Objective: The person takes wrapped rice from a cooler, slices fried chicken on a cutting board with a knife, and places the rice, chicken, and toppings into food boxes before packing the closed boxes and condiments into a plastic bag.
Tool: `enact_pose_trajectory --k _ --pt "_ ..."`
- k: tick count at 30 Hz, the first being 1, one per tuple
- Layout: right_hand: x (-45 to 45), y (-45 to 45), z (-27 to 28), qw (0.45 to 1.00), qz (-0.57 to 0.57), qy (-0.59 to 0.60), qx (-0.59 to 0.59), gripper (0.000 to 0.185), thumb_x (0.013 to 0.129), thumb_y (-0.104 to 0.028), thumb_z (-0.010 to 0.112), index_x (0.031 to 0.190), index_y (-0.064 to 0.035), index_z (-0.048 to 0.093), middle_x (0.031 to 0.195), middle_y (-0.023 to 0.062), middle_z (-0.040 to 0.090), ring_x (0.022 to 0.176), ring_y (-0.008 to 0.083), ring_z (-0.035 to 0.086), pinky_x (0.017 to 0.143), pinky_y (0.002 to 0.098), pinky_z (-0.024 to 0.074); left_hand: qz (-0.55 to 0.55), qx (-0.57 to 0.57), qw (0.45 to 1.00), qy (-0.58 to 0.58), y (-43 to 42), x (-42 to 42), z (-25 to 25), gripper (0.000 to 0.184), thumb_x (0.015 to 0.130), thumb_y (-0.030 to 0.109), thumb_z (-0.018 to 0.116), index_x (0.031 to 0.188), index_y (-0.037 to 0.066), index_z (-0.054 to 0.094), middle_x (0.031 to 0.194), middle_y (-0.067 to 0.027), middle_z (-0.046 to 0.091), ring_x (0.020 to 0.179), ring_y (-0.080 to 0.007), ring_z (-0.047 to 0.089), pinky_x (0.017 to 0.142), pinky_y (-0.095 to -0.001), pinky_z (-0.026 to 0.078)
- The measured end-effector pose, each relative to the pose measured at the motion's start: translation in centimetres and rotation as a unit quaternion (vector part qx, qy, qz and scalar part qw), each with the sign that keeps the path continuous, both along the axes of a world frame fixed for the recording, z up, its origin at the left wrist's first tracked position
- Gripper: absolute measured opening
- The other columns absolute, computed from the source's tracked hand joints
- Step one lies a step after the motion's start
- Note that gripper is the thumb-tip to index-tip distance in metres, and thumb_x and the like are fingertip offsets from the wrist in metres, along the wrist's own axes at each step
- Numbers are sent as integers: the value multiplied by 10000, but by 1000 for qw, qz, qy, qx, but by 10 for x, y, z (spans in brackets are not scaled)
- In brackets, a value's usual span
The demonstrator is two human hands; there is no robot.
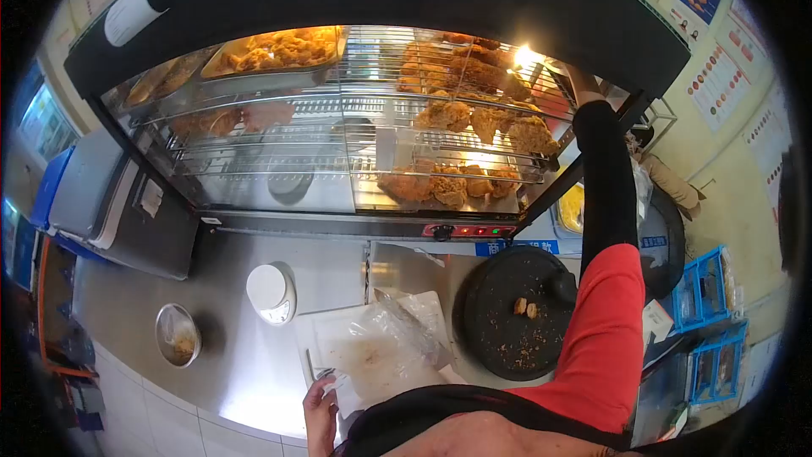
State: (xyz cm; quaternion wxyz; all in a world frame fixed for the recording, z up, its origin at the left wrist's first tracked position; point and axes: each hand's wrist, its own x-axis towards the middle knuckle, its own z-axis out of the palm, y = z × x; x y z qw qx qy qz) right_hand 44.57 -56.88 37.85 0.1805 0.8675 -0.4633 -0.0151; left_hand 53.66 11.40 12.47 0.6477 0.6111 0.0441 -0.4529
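Observation:
My left hand (319, 410) is at the near edge of the counter, fingers closed at the edge of a clear plastic bag (406, 330). The bag lies across a white cutting board (372, 364) with brownish stains. Near my left fingertips is a small, dark metal piece I cannot make out. My right arm, in a black and red sleeve, stretches up to the right end of the glass food warmer (338, 224). There my right hand (579, 83) reaches in by the upper rack, near fried chicken (486, 72); its fingers are hidden.
A round black board (491, 322) with crumbs and two small pieces stands right of the cutting board. To the left are a white round scale (269, 288), a metal bowl (178, 334) and a grey cooler box (127, 203). Blue baskets (702, 288) stand at the far right.

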Motion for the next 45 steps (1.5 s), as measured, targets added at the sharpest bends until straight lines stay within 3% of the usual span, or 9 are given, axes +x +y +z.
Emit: enact_pose_trajectory --k 5,12,18,22,28,33,36,44,45 --pt "-27 35 2 993 72 -49 -80 413 829 -203 536 1194 -24 468 1087 190 559 930 298 566 838 404 423 7 -66 997 -44 -2 3 -2 373 795 -95 412 1147 -42 524 1192 -135 515 1119 -196 470 943 -285 362" --pt "-68 267 -6 909 196 -265 -254 389 794 -206 585 1141 -39 530 970 138 620 839 339 591 731 397 475 45 -52 995 -75 44 11 -7 359 806 -84 418 1135 -35 551 1104 -119 588 1013 -173 552 877 -278 430" --pt "-45 498 -178 767 443 -329 326 466 688 -164 622 1134 -69 526 1042 81 598 991 259 563 820 420 393 86 -95 992 -3 83 25 8 504 752 -121 372 1242 -44 460 1295 -135 461 1119 -174 497 946 -253 390" --pt "-8 548 -320 827 432 -255 252 474 734 -192 580 1191 -99 502 1175 60 517 1115 212 461 881 424 334 63 -114 990 -61 76 28 23 569 704 -139 366 1266 -62 420 1325 -131 432 1168 -172 456 950 -241 373" --pt "-19 534 -258 859 374 -242 251 680 666 -308 682 1265 -115 427 1181 71 502 1135 250 446 964 438 300 108 -59 984 -129 125 18 24 574 701 -143 379 1267 -54 426 1318 -135 438 1127 -148 479 904 -216 390" --pt "-42 455 -339 943 154 -208 211 536 696 -352 681 1151 -121 518 1100 90 557 1031 275 518 860 428 394 147 -60 980 -117 116 14 15 562 707 -147 381 1253 -33 456 1273 -119 480 1075 -133 508 873 -222 411" --pt "-49 421 -375 873 90 -272 395 301 711 -295 665 922 -90 599 882 117 611 835 278 590 728 423 450 93 -79 988 -97 96 19 20 557 710 -140 388 1249 -26 465 1251 -110 496 1074 -139 507 869 -227 415" --pt "-123 305 -267 760 39 -643 85 51 768 -7 547 795 -49 557 802 58 558 778 170 529 734 272 425 39 -91 984 -151 57 23 32 568 694 -125 387 1249 -37 462 1225 -122 503 1020 -158 532 849 -235 422" --pt "-136 291 -261 634 57 -769 62 92 778 9 527 839 -55 549 828 37 536 781 145 509 731 267 420 40 -83 985 -149 54 23 31 567 692 -125 382 1245 -37 465 1218 -123 508 1015 -161 538 843 -241 432"
